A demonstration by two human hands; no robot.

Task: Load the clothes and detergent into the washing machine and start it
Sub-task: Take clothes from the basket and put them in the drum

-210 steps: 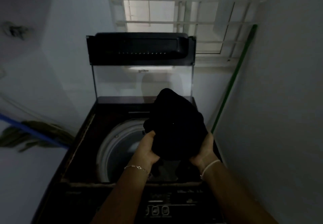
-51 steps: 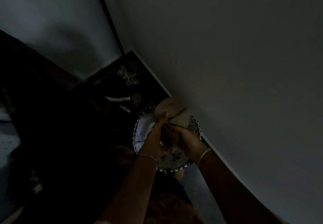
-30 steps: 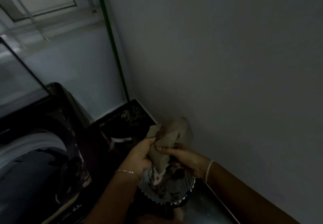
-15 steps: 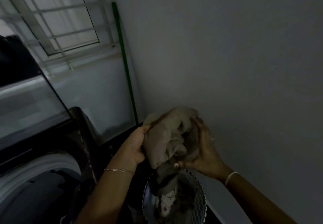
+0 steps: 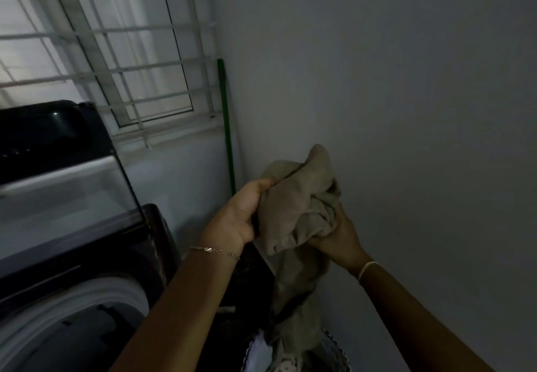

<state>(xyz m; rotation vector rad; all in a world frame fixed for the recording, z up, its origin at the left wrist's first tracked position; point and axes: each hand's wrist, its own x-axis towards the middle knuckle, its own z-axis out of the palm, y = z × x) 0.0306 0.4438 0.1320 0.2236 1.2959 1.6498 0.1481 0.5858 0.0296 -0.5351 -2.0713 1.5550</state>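
Grips beige garment (image 5: pixel 296 212) with left hand (image 5: pixel 241 217) and right hand (image 5: pixel 337 238), fingers of both clamped on bunched cloth, right of open washing machine (image 5: pixel 87 299), tail hanging down to basket (image 5: pixel 340 354). Looks soft, light, limp; calls for gathering the bulk, tail lifted clear.

Basket (image 5: pixel 340 351) cut by bottom edge, washer drum (image 5: pixel 87 296) cropped left (inside too dark)

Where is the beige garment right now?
In the head view the beige garment is right of centre, gripped by the left hand and right hand, hanging down to the basket, right of the washing machine.
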